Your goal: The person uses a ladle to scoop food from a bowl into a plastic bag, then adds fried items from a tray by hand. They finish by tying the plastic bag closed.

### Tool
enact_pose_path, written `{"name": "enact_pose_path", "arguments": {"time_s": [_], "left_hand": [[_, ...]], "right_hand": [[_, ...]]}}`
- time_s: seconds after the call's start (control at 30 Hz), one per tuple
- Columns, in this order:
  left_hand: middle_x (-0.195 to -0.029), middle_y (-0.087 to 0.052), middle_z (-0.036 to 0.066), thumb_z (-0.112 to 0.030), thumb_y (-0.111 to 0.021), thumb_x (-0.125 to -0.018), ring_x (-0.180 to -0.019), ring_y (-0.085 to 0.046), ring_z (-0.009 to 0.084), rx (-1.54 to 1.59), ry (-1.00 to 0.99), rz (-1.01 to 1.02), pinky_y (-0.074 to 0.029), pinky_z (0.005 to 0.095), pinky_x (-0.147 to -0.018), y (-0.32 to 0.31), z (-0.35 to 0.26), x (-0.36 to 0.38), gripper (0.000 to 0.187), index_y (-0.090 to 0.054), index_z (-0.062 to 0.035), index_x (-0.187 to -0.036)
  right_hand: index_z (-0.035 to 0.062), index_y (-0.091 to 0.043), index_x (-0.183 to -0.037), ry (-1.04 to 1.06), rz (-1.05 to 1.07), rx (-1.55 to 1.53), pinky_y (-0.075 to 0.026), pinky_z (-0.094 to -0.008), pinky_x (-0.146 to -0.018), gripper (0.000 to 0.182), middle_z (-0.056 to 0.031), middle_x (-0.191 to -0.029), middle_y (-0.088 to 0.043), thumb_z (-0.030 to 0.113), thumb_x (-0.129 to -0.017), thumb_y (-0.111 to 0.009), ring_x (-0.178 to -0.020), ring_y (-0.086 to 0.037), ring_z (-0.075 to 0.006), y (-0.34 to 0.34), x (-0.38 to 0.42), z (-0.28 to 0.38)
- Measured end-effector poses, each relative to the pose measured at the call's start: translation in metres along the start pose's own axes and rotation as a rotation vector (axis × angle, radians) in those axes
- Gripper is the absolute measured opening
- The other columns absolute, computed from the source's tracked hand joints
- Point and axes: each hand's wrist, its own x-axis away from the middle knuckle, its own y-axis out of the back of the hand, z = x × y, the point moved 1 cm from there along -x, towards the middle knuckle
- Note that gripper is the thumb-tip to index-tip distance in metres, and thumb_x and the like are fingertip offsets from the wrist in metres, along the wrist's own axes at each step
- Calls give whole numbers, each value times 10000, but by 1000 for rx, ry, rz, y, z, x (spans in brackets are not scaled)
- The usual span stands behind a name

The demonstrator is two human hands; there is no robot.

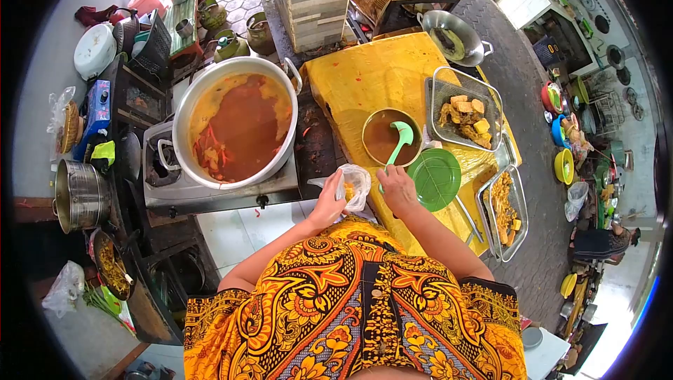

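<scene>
The left hand [328,202] has its fingers closed on a thin plastic bag [360,182] at the edge of the yellow-covered counter [350,85]. The right hand [399,192] has its fingers wrapped round the handle of a green ladle [402,132], its head at the bowl [365,147] of brown liquid. Judged risks: the bag's limp mouth could fold, wetting the left hand; a tilted ladle could drip on the counter; a snagged bowl rim could tip the bowl.
</scene>
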Motion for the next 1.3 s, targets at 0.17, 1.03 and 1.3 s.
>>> {"name": "enact_pose_path", "arguments": {"time_s": [0.17,1.03,1.3], "left_hand": [[-1433,-206,129,91,-465,-715,-1208,-395,254,-46,-64,-6,-581,270,-664,-1,7,-3,796,-178,-39,-1447],[-1432,-204,124,96,-436,-716,-1153,-438,248,30,-41,-6,-573,285,-634,3,7,-8,793,-189,-63,-1452],[-1426,-224,110,114,-447,-710,-1148,-448,239,74,18,-14,-567,267,-631,3,-6,-18,789,-211,-53,-1444]], "right_hand": [[86,-527,-923,-126,-2,-120,-472,-379,-699,243,-105,-882,-519,81,-712,-649,-845,-530,-281,13,-7,2],[60,-540,-907,-295,-278,-504,-460,-406,-706,127,-130,-839,-565,45,-790,-587,-806,-558,-329,12,-19,-1],[38,-556,-919,-321,-264,-587,-471,-397,-724,128,-140,-867,-586,28,-794,-581,-821,-570,-343,18,-15,-3]]}}
